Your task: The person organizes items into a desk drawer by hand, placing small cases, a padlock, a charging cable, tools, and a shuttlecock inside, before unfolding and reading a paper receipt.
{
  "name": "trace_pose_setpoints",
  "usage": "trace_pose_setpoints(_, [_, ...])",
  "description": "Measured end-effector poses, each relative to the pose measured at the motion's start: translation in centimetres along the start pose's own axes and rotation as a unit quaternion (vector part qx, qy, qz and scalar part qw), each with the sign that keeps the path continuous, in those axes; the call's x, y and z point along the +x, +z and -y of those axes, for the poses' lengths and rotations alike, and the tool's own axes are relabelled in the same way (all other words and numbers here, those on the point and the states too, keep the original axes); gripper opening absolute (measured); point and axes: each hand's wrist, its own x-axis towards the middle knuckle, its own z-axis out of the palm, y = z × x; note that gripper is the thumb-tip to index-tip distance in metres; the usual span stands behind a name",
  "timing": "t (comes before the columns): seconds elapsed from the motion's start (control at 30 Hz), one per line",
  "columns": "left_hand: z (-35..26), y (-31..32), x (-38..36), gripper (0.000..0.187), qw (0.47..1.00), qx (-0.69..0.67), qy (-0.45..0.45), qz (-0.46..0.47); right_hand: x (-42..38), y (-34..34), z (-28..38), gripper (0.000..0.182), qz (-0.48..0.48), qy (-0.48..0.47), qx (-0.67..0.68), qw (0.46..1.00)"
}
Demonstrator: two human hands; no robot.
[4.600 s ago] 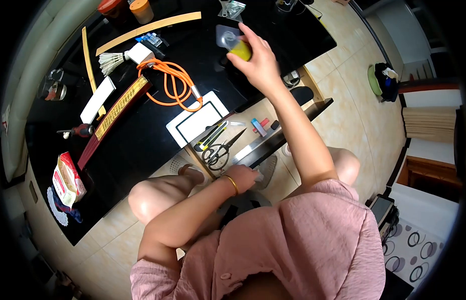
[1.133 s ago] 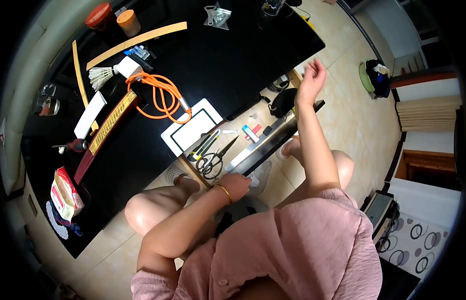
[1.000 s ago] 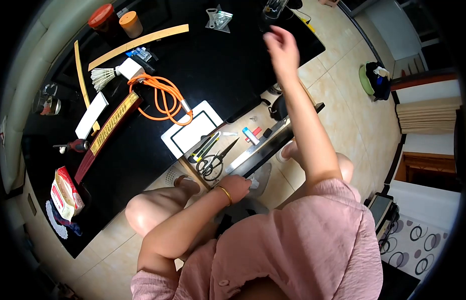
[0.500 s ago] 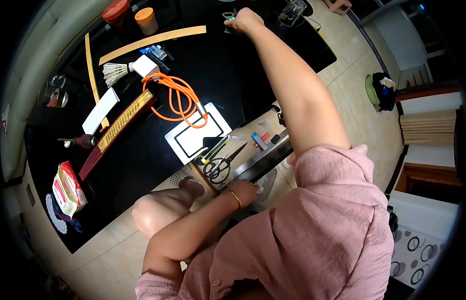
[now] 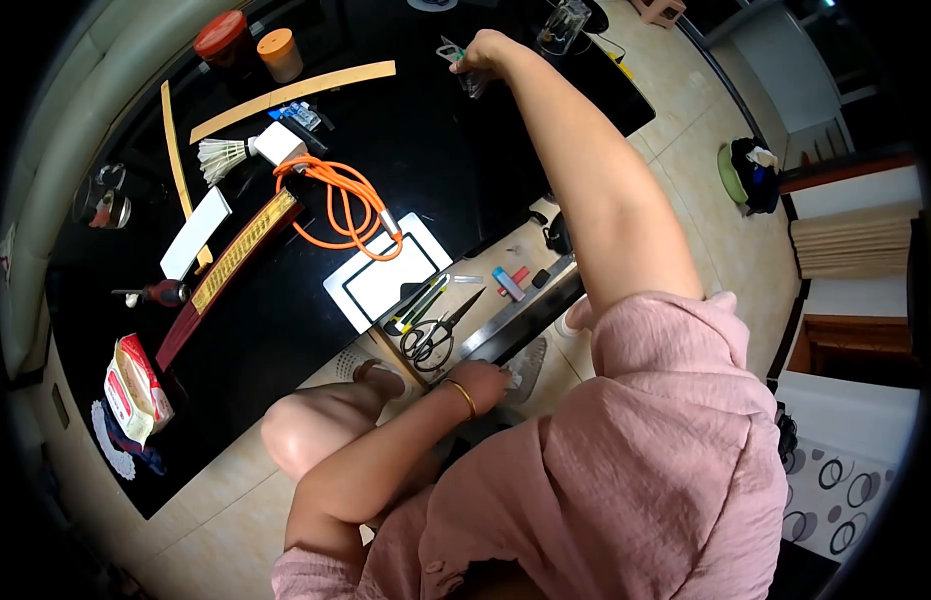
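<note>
My right hand (image 5: 485,54) reaches to the far part of the black table, its fingers closed on a small silver-and-green object (image 5: 450,50) whose kind I cannot make out. Something clear and shiny (image 5: 473,84) shows just under those fingers. My left hand (image 5: 479,385), with a gold bangle at the wrist, is by the front of the pulled-out drawer (image 5: 515,318); its fingers are mostly hidden. Black-handled scissors (image 5: 428,343), a yellow-green utility knife (image 5: 422,303) and small blue and red items (image 5: 508,284) lie in the drawer.
On the black table (image 5: 255,345) lie an orange cable (image 5: 335,185) with a white charger (image 5: 280,144), a white framed panel (image 5: 390,272), a shuttlecock (image 5: 223,158), a dark red folding fan (image 5: 230,270), a screwdriver (image 5: 165,292) and a tissue pack (image 5: 135,390). A glass mug (image 5: 562,27) stands far right.
The view has shifted slightly, moving the table items a little left. My right hand has turned, and the clear shiny thing under it shows more. My left hand stays by the drawer.
</note>
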Motion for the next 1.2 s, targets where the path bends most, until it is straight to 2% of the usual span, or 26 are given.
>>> trace_pose_setpoints(0.03, [0.1, 0.2, 0.0, 0.023, 1.000, 0.001, 0.002, -0.004, -1.2, -0.2, 0.3, 0.056, 0.000, -0.001, -0.001, 1.000])
trace_pose_setpoints(0.07, [0.1, 0.3, 0.0, 0.023, 1.000, 0.000, 0.004, -0.008, -2.3, -0.2, 0.6, 0.057, 0.000, 0.058, 0.135, 0.989])
trace_pose_setpoints(0.13, [0.0, 0.1, -0.2, 0.023, 1.000, 0.000, 0.003, -0.009, -2.7, -0.2, 0.8, 0.058, 0.004, 0.116, 0.266, 0.957])
trace_pose_setpoints(0.17, [0.0, 0.0, -0.3, 0.023, 1.000, 0.005, 0.005, -0.010, -2.2, -0.6, 0.7, 0.058, 0.010, 0.061, 0.094, 0.994])
trace_pose_setpoints(0.2, [-0.1, 0.1, -0.2, 0.023, 1.000, 0.003, 0.005, -0.010, -2.1, -0.8, 0.6, 0.058, 0.015, 0.004, -0.081, 0.997])
trace_pose_setpoints(0.33, [0.0, 0.1, -0.1, 0.023, 1.000, 0.002, -0.001, -0.010, -2.2, -0.5, 0.7, 0.044, -0.033, -0.032, -0.054, 0.998])
trace_pose_setpoints(0.43, [-0.2, -0.1, 0.0, 0.023, 1.000, 0.005, -0.006, 0.000, -1.7, -0.1, 0.9, 0.039, -0.018, -0.011, -0.019, 1.000])
trace_pose_setpoints(0.57, [-0.1, -0.2, 0.1, 0.022, 1.000, 0.006, -0.012, 0.009, -1.7, -0.3, 0.6, 0.041, -0.023, -0.021, -0.014, 0.999])
trace_pose_setpoints(0.63, [-0.2, -0.2, 0.2, 0.022, 1.000, 0.008, -0.014, 0.016, -0.6, 0.6, -0.3, 0.042, -0.101, -0.036, 0.024, 0.994])
trace_pose_setpoints(0.67, [-0.2, -0.2, 0.2, 0.022, 1.000, 0.010, -0.017, 0.022, -0.1, 1.4, -1.1, 0.042, -0.102, -0.036, 0.024, 0.994])
trace_pose_setpoints(0.73, [0.0, -0.1, 0.2, 0.022, 1.000, 0.010, -0.016, 0.010, 0.9, 3.1, -3.0, 0.043, -0.262, -0.176, 0.176, 0.932])
trace_pose_setpoints(0.77, [0.0, 0.1, 0.0, 0.023, 1.000, 0.010, -0.015, 0.001, 1.3, 3.9, -3.5, 0.043, -0.296, -0.189, 0.200, 0.915])
trace_pose_setpoints(0.8, [0.0, 0.1, -0.1, 0.023, 1.000, 0.008, -0.018, 0.001, 0.3, 4.1, -3.7, 0.039, -0.293, -0.199, 0.257, 0.899])
trace_pose_setpoints(0.87, [-0.1, 0.0, -0.2, 0.023, 1.000, 0.010, -0.011, -0.007, -0.9, 4.3, -4.4, 0.033, -0.176, -0.225, 0.487, 0.826])
trace_pose_setpoints(1.0, [0.1, 0.1, 0.1, 0.022, 1.000, 0.007, -0.002, -0.004, -1.7, 3.5, -6.0, 0.023, -0.101, -0.197, 0.630, 0.744])
trace_pose_setpoints(1.03, [0.1, 0.1, 0.1, 0.022, 1.000, 0.009, 0.003, -0.006, -2.1, 3.3, -6.2, 0.023, -0.101, -0.197, 0.631, 0.744])
trace_pose_setpoints(1.1, [0.1, 0.2, 0.0, 0.022, 1.000, 0.010, 0.008, -0.006, -3.1, 3.2, -6.7, 0.019, -0.095, -0.142, 0.732, 0.660])
trace_pose_setpoints(1.13, [0.1, 0.2, 0.1, 0.022, 1.000, 0.012, 0.004, -0.008, -3.1, 3.2, -7.2, 0.019, -0.095, -0.141, 0.732, 0.659])
trace_pose_setpoints(1.2, [0.2, 0.3, 0.0, 0.022, 1.000, 0.012, 0.001, -0.008, -3.6, 3.0, -7.7, 0.017, -0.063, -0.130, 0.656, 0.741])
